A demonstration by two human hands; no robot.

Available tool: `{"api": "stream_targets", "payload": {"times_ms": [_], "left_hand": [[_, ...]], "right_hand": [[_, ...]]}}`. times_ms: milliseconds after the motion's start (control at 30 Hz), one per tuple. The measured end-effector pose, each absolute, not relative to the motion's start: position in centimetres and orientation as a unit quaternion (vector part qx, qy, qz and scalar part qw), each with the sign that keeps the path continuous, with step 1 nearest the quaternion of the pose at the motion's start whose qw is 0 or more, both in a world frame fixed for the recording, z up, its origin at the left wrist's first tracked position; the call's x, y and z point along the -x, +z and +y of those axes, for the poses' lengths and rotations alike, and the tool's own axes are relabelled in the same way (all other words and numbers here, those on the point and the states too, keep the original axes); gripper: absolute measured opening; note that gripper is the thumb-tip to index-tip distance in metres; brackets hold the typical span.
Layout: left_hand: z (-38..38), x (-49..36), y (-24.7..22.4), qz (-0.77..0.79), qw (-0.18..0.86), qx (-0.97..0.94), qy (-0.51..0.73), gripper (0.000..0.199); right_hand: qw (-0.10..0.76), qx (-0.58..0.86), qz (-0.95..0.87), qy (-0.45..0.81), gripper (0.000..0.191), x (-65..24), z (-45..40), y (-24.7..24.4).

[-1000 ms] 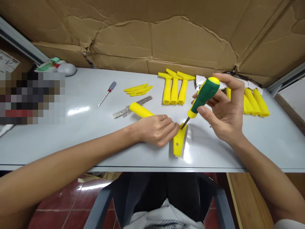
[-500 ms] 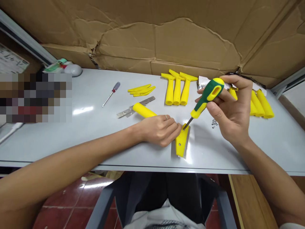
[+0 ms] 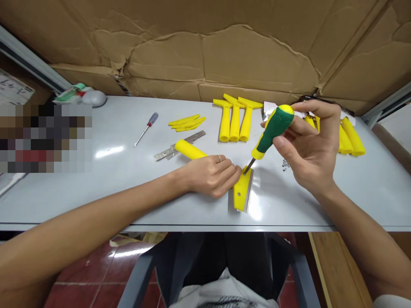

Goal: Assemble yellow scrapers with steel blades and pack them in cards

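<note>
My left hand [image 3: 213, 175] is closed around the neck of a yellow scraper [image 3: 241, 190], pressing it to the table. The scraper's handle sticks out to the upper left, and a metal blade [image 3: 248, 192] runs along the right edge of its head. One screw [image 3: 239, 194] shows in the lower part of the head. Between the fingers and thumb of my right hand [image 3: 310, 147] is a green and yellow screwdriver [image 3: 274, 128], tilted, its tip down on the upper screw spot of the head.
Several loose blades [image 3: 192, 137] and thin yellow strips [image 3: 186, 122] lie left of centre, near a small screwdriver [image 3: 146, 129]. Yellow scraper handles [image 3: 234, 124] stand in a row behind, with more [image 3: 352, 136] at right. Small screws [image 3: 285, 164] lie beside my right hand. Cardboard [image 3: 237, 60] walls the back.
The screwdriver's handle has turned about its axis, so its yellow inset no longer faces me. Its tip stays on the scraper head, and my left hand keeps its hold. The view has shifted slightly.
</note>
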State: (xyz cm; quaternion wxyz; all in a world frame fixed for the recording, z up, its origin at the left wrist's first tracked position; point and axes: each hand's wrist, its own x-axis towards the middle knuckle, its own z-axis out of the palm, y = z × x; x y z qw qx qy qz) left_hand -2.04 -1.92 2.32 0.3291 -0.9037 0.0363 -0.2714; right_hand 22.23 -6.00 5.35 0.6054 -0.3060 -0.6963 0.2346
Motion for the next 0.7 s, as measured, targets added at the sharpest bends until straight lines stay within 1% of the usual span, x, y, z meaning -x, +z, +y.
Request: {"api": "stream_targets", "payload": {"times_ms": [67, 167, 300, 400, 500, 533, 700], "left_hand": [[-1.94, 2.07, 2.40, 0.036, 0.334, 0.902, -0.270, 0.024], [-1.98, 2.09, 2.45, 0.038, 0.334, 0.903, -0.266, 0.022], [-1.97, 2.14, 2.42, 0.038, 0.330, 0.905, -0.266, 0.021], [-1.95, 2.17, 2.42, 0.034, 0.335, 0.903, -0.268, 0.024], [-1.97, 2.16, 2.39, 0.031, 0.339, 0.902, -0.265, 0.023], [-1.99, 2.16, 2.37, 0.030, 0.339, 0.902, -0.265, 0.022], [-2.03, 2.12, 2.29, 0.032, 0.330, 0.904, -0.270, 0.022]], "right_hand": [[0.614, 0.310, -0.694, 0.212, 0.052, -22.23, -5.93, 5.32], [0.622, 0.315, -0.691, 0.190, 0.050, -22.13, -5.94, 5.34], [0.597, 0.301, -0.707, 0.232, 0.049, -22.08, -6.23, 5.48], [0.583, 0.299, -0.710, 0.258, 0.054, -22.14, -6.29, 5.28], [0.594, 0.298, -0.708, 0.240, 0.064, -22.19, -6.19, 4.89], [0.595, 0.296, -0.711, 0.229, 0.064, -22.20, -6.17, 4.79], [0.577, 0.283, -0.737, 0.210, 0.059, -22.29, -6.12, 4.68]]}}
